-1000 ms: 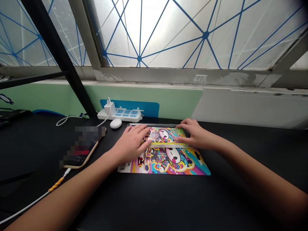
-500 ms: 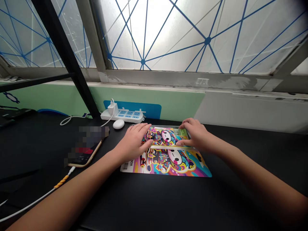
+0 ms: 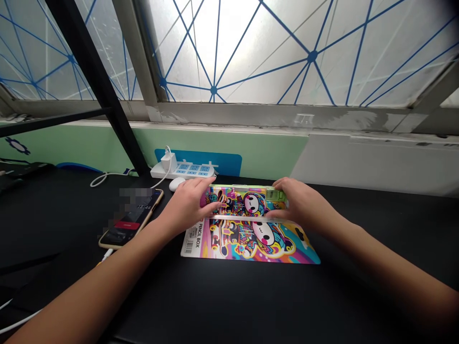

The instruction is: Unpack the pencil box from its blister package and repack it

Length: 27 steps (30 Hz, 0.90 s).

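Observation:
A colourful pencil box (image 3: 244, 201) with a cartoon print is held a little above the black table, tilted up toward me. My left hand (image 3: 186, 206) grips its left end and my right hand (image 3: 304, 204) grips its right end, fingers curled round the edges. Beneath it lies a flat printed card (image 3: 251, 241) with the same cartoon and the words PENCIL BOX at its left edge.
A phone (image 3: 131, 220) with a cable lies left of the card. Behind stand a white power strip (image 3: 182, 170) with a plugged charger and a small white earbud case (image 3: 175, 184). A black slanted post (image 3: 96, 86) rises at left. The black table (image 3: 251, 301) reaches the wall under the window.
Both hands have lifted the pencil box off the card and tipped its face up toward me. The card's left edge with the printed label now shows.

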Available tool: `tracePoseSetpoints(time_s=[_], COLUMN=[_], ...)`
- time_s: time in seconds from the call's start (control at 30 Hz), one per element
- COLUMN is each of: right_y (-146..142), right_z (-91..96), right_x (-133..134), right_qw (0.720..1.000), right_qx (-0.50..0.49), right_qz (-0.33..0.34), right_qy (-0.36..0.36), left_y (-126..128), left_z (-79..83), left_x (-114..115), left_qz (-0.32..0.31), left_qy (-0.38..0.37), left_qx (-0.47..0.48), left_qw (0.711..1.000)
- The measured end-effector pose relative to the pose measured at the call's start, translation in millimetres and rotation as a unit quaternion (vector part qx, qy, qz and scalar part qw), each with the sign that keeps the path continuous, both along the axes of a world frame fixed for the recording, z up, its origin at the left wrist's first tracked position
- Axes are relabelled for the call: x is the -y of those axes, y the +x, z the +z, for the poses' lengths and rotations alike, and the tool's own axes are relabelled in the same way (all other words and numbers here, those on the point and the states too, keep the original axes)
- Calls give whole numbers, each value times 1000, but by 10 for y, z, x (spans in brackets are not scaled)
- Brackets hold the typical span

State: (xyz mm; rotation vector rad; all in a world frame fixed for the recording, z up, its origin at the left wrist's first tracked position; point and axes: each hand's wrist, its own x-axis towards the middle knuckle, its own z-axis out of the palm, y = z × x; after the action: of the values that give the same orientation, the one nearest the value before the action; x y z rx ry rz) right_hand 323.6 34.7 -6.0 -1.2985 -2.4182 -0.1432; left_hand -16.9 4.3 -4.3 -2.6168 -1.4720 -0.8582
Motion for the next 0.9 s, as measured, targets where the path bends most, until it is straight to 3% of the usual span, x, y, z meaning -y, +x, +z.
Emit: tracePoseSetpoints(time_s=[0.07, 0.2, 0.33, 0.5, 0.6, 0.77, 0.9], right_y=[11, -17, -48, 64, 203, 353, 315], right_z=[-36, -12, 116, 61, -74, -221, -226], right_x=[4, 53, 150, 444, 700, 992, 1044], right_qw=[994, 957, 929, 937, 946, 950, 957], right_qx=[-11, -5, 26, -42, -75, -45, -12], right_qz=[61, 150, 193, 209, 216, 243, 252], right_qy=[86, 248, 315, 277, 228, 191, 142], left_y=[-19, -41, -27, 44, 101, 126, -51], left_z=[3, 47, 185, 390, 389, 55, -198], left_x=[-1, 16, 119, 420, 611, 816, 941], left_qz=[-37, -101, -130, -156, -187, -250, -212], left_qy=[24, 131, 215, 197, 151, 95, 18], left_qx=[12, -4, -27, -56, -49, -41, -50], left_qw=[999, 986, 968, 966, 970, 963, 976])
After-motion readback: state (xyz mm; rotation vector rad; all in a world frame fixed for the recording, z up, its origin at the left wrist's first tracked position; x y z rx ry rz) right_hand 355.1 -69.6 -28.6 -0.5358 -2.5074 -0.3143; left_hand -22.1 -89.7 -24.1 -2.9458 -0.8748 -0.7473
